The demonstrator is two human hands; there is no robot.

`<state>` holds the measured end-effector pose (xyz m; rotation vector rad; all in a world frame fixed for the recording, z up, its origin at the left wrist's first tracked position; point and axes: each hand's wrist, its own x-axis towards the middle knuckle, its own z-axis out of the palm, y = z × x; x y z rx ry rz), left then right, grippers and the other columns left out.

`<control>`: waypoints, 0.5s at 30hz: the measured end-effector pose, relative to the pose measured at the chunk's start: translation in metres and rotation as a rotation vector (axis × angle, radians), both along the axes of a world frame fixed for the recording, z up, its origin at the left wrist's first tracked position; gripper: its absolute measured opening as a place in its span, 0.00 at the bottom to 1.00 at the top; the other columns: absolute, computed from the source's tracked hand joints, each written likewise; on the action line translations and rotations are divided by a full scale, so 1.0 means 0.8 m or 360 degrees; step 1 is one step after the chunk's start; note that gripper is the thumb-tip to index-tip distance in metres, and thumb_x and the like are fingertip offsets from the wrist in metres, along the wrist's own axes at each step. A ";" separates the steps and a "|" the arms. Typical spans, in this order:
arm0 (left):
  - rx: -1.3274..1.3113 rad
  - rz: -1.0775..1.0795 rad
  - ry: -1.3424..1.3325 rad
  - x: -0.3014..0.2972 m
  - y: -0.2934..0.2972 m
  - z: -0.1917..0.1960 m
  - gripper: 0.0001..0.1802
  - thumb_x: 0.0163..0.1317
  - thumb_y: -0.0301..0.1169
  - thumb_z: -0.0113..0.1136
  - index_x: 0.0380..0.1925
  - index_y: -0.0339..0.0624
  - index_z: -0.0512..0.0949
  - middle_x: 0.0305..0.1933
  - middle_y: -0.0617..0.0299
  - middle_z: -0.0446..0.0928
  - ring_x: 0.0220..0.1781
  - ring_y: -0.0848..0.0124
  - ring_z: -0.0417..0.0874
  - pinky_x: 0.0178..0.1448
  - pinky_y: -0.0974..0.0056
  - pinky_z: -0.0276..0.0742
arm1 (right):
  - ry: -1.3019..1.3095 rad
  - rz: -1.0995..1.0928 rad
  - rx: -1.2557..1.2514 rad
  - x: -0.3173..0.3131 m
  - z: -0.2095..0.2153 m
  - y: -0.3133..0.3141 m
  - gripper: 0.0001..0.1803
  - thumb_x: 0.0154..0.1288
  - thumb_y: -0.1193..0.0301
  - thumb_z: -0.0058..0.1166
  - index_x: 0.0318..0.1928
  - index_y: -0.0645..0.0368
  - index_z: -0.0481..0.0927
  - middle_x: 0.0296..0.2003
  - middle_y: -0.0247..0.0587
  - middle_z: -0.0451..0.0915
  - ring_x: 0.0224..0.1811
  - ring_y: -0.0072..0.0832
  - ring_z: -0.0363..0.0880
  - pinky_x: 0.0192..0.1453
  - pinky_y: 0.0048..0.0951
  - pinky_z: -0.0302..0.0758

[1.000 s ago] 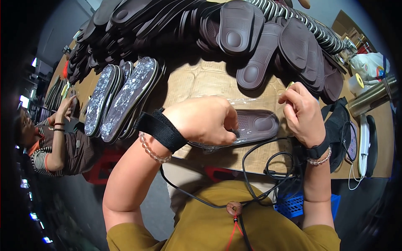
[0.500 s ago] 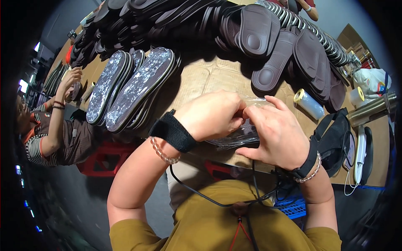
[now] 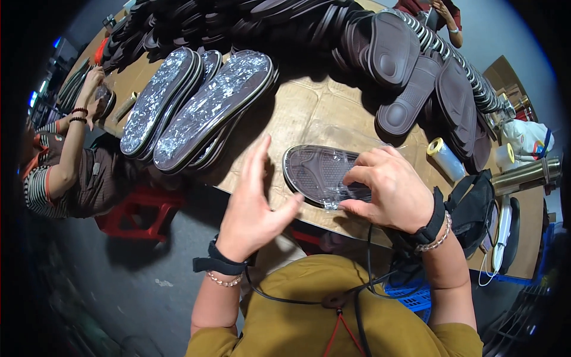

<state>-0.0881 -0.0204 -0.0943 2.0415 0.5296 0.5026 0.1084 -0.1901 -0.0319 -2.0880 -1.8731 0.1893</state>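
A dark brown shoe sole (image 3: 318,174) lies on the cardboard-topped table in front of me, with clear plastic film (image 3: 333,134) loosely over it and spreading beyond its far edge. My right hand (image 3: 392,187) rests over the sole's right part, thumb and fingers drawn together on the film; its fingers hide that end. To the left of the sole, my left hand (image 3: 253,205) is raised off the table, empty, thumb and fingers spread apart. Farther left lie stacked soles (image 3: 211,113) wrapped in shiny clear film.
A heap of unwrapped brown soles (image 3: 395,50) fills the far side. Rolls of clear film (image 3: 446,159), a black bag (image 3: 470,208) and a metal cylinder (image 3: 529,174) sit at the right. At the left, another person (image 3: 68,154) works near a red stool (image 3: 140,214).
My left hand has come away from the film, moving left and toward me, and has opened. The sole under the film now shows. My right hand remains over it.
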 end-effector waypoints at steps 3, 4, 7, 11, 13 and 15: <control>0.0112 -0.0161 0.0082 0.005 -0.006 -0.022 0.61 0.53 0.34 0.79 0.81 0.33 0.51 0.78 0.35 0.62 0.81 0.43 0.65 0.83 0.52 0.62 | 0.0068 0.0058 -0.0117 0.001 -0.001 0.006 0.09 0.58 0.67 0.71 0.34 0.58 0.86 0.31 0.43 0.83 0.41 0.43 0.83 0.55 0.43 0.74; 0.0109 -0.0157 0.0077 0.007 -0.006 -0.027 0.61 0.53 0.34 0.79 0.81 0.33 0.51 0.78 0.35 0.62 0.81 0.43 0.65 0.83 0.52 0.62 | 0.0070 0.0062 -0.0128 0.001 -0.003 0.007 0.09 0.58 0.67 0.71 0.34 0.58 0.86 0.31 0.43 0.83 0.41 0.43 0.83 0.55 0.43 0.74; 0.0120 -0.0080 0.0098 0.013 -0.004 -0.034 0.59 0.51 0.35 0.82 0.80 0.36 0.57 0.78 0.40 0.67 0.80 0.48 0.69 0.82 0.53 0.65 | 0.0157 0.0047 -0.0061 0.002 -0.008 0.007 0.05 0.60 0.71 0.68 0.33 0.58 0.85 0.29 0.43 0.82 0.38 0.43 0.83 0.52 0.42 0.75; 0.0231 -0.0124 0.0062 0.016 -0.001 -0.037 0.56 0.51 0.34 0.81 0.78 0.34 0.60 0.74 0.39 0.70 0.76 0.44 0.71 0.80 0.51 0.68 | 0.0226 0.0068 0.0061 0.004 -0.012 0.003 0.05 0.60 0.72 0.67 0.33 0.59 0.83 0.28 0.42 0.81 0.36 0.44 0.83 0.48 0.41 0.76; 0.0232 -0.0109 0.0054 0.017 -0.002 -0.038 0.55 0.51 0.37 0.83 0.77 0.37 0.63 0.75 0.41 0.70 0.77 0.47 0.72 0.80 0.53 0.67 | 0.0253 0.0074 0.0096 0.004 -0.011 0.000 0.05 0.61 0.73 0.66 0.33 0.58 0.83 0.28 0.43 0.81 0.36 0.44 0.83 0.48 0.41 0.76; 0.0245 -0.0084 0.0070 0.018 -0.004 -0.037 0.54 0.51 0.37 0.82 0.76 0.37 0.64 0.74 0.42 0.71 0.76 0.47 0.72 0.80 0.52 0.68 | 0.0322 0.0058 0.0103 0.005 -0.010 -0.002 0.04 0.60 0.74 0.65 0.33 0.58 0.82 0.28 0.42 0.82 0.36 0.44 0.83 0.49 0.41 0.77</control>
